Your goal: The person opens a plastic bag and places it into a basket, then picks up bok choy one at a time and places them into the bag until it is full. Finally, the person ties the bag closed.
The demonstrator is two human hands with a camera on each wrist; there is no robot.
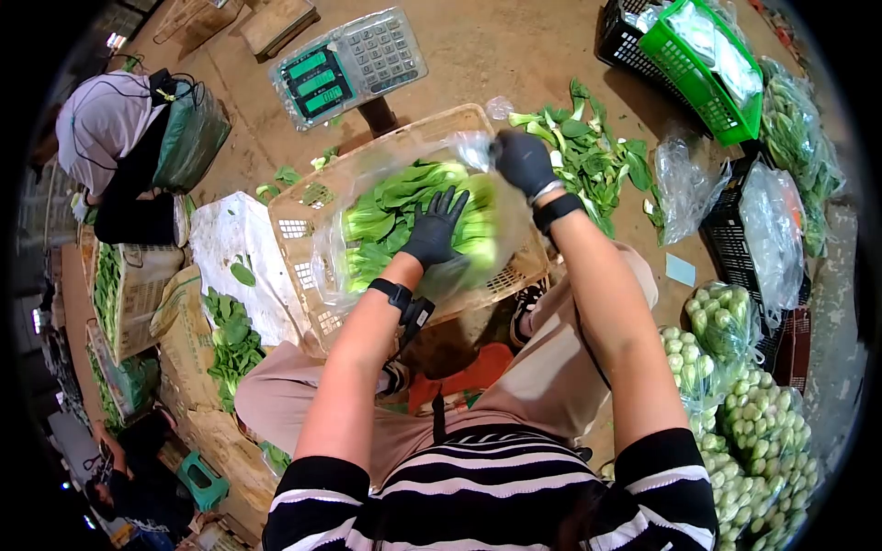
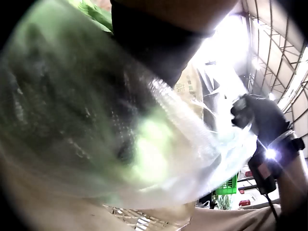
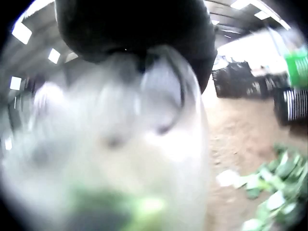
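A clear plastic bag (image 1: pixel 328 253) full of leafy bok choy (image 1: pixel 378 209) lies in a tan plastic crate (image 1: pixel 287 225) in front of me. My black-gloved left hand (image 1: pixel 435 231) rests on the bok choy with its fingers spread. Off the crate's right side, my gloved right hand (image 1: pixel 524 163) grips the gathered edge of the bag, pulling the film up. The left wrist view shows the bag's film (image 2: pixel 192 139) stretched toward the right hand (image 2: pixel 262 115). Blurred film (image 3: pixel 144 125) fills much of the right wrist view, beneath the dark glove.
A digital scale (image 1: pixel 349 66) stands beyond the crate. Loose bok choy (image 1: pixel 588 151) lies on the floor to the right, near a green basket (image 1: pixel 703 69) and black crates. Bagged vegetables (image 1: pixel 767 432) are at lower right. Another person (image 1: pixel 110 129) sits at left.
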